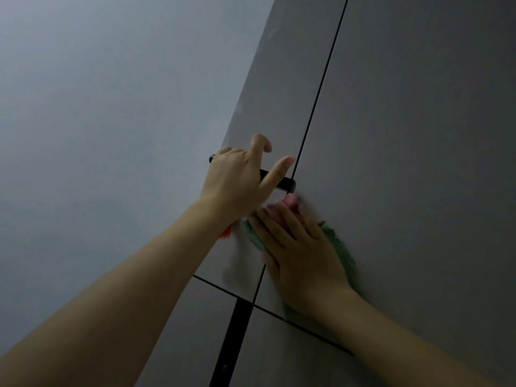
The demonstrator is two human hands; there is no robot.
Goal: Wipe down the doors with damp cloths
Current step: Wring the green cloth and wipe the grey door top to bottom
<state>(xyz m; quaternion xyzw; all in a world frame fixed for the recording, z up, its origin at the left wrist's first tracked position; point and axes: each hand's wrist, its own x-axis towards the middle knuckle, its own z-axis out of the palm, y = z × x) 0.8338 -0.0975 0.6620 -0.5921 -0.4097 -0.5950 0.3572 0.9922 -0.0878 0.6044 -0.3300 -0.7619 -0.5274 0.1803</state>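
Observation:
Two tall grey cabinet doors fill the right side: a left door (268, 101) and a right door (418, 135), split by a thin dark seam. My left hand (237, 180) grips the black bar handle (284, 184) on the left door, thumb and forefinger lifted. Just below, my right hand (301, 247) presses flat on a multicoloured cloth (342, 247) with green, white, pink and red patches. The cloth lies across the seam, near the bottom edge of both doors, blurred by motion.
A plain pale wall (111, 135) takes up the left half. Beneath the upper doors lie lower grey panels (201, 317), with a black vertical strip (234, 339) running down between them.

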